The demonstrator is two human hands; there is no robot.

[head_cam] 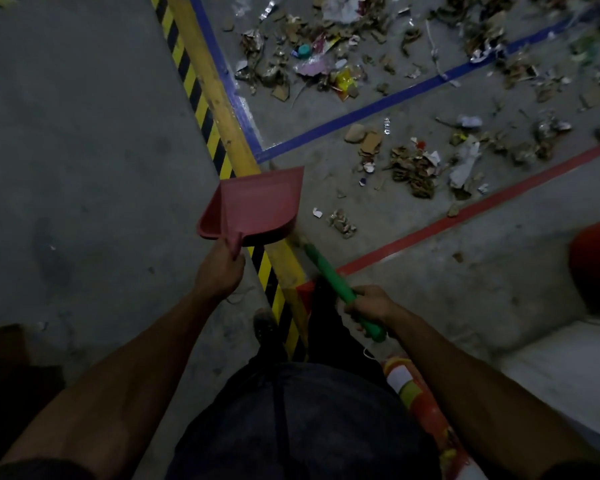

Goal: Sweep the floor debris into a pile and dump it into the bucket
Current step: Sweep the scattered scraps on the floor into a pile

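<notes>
Your left hand (219, 270) grips red dustpan (253, 207) handle, pan raised, kept free; right hand (369, 308) clenches green broom handle (329, 277). Debris (409, 168) scattered ahead, unpiled. Red bucket (596, 265) far right.

Matt, rough grey concrete for the floor (84, 133), scuffed and dusty. Smooth red plastic, faintly ribbed inside, for the dustpan (257, 206) gripped by the left hand (219, 268). Just right of the dustpan, smooth green plastic on the broom handle (329, 275) in the right hand (371, 306). Beyond the dustpan, debris (409, 168) of torn brown cardboard, crumpled white paper and glinting foil wrappers. Beneath the dustpan, worn yellow-black hazard tape (201, 98), slightly glossy.
</notes>
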